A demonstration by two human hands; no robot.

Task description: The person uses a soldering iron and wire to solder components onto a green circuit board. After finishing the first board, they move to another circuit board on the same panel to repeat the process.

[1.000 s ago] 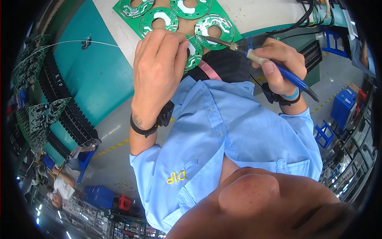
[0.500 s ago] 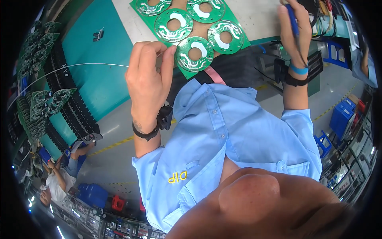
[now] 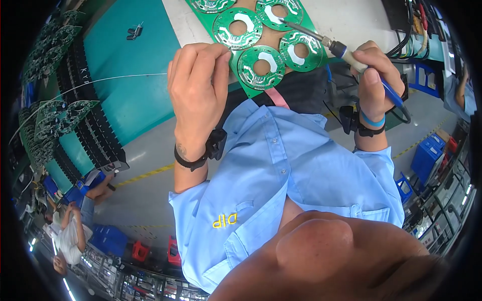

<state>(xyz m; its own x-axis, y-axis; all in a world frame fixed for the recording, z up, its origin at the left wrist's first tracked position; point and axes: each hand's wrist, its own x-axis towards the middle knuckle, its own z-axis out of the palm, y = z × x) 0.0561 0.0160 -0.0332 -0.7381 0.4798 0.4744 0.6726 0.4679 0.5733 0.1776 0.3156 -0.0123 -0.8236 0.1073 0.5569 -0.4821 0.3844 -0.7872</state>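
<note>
My right hand point(image 3: 380, 83) grips a soldering iron point(image 3: 335, 47) by its pale and blue handle. Its thin metal tip points left, over a round section at the far side of the green circuit board panel point(image 3: 238, 41); I cannot tell whether it touches. Several ring-shaped sections with white patches make up the panel. At its left edge, my left hand point(image 3: 197, 90) is closed in a pinch on a thin silvery solder wire point(image 3: 125, 78), which trails away to the left. A short end of wire shows beyond the fingertips.
Left of the panel lies a teal mat point(image 3: 135, 95) with a small black component point(image 3: 134, 32) on it. Black slotted rails point(image 3: 93, 118) and populated circuit boards point(image 3: 60, 118) stand farther left. Cables point(image 3: 411, 30) run at the right. Another person point(image 3: 75, 233) sits at lower left.
My right hand has come down and nearer with the soldering iron, its tip now over the panel. The panel appears shifted slightly right in view. My left hand keeps its pinch beside the panel.
</note>
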